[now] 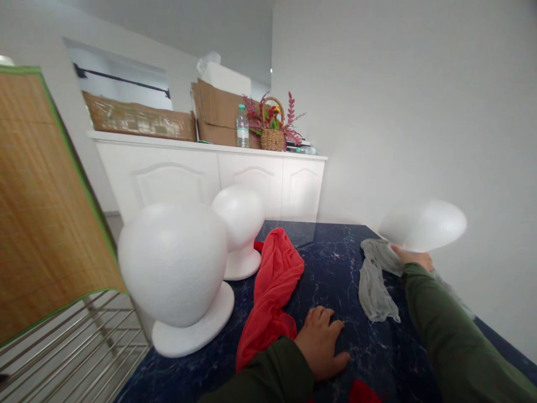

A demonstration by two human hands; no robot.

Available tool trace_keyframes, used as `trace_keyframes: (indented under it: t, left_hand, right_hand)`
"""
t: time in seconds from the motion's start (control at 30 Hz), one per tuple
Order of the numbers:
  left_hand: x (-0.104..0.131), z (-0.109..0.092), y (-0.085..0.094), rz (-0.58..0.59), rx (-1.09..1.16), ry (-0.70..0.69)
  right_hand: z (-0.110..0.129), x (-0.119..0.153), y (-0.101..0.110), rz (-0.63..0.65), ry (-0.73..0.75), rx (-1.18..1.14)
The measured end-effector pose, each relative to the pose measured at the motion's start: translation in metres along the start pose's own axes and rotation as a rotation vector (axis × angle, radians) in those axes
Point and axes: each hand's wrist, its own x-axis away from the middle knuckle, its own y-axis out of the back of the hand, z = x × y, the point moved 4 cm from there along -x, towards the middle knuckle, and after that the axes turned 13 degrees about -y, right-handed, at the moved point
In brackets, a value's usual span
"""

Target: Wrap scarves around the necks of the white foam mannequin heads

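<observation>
My left hand (322, 344) lies flat on the dark blue marbled table (331, 268), fingers spread, beside a red cloth (274, 274). At the right, my right hand (413, 258) reaches to the underside of a white foam head (423, 224), its fingers partly hidden by it. A grey cloth (375, 285) lies on the table by that hand. On the left stand a large white foam head (174, 263) and, behind it, another white foam head (239, 215), both upright on round bases. Another bit of red cloth (363, 392) shows at the bottom edge.
Behind the table is a white cabinet (251, 173) bearing cardboard boxes (140, 118), a plastic bottle (242, 127) and a flower basket (272, 139). A wire rack (104, 341) and a bamboo mat (46, 196) stand at the left. A bare wall rises at the right.
</observation>
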Motion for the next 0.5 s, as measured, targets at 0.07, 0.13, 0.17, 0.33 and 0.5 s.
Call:
trace_keyframes:
  t: [0.07,0.13,0.17,0.33,0.5]
  left_hand:
    - [0.000,0.000,0.000,-0.001,-0.003,0.001]
    - [0.000,0.000,0.000,-0.002,-0.004,0.005]
    - [0.000,0.000,0.001,-0.002,-0.004,0.008]
    - [-0.002,-0.001,0.005,-0.012,0.007,0.024]
    - [-0.008,0.000,0.019,-0.174,0.017,0.058]
  right_hand:
    - [-0.006,-0.005,0.004,-0.026,-0.057,-0.026]
    - [-0.010,-0.006,0.008,-0.051,-0.101,-0.033]
    - [-0.011,-0.006,0.011,-0.058,-0.116,-0.051]
    - [-0.004,0.005,0.038,0.042,-0.100,-0.302]
    - [0.006,0.046,0.073,0.266,0.014,-0.377]
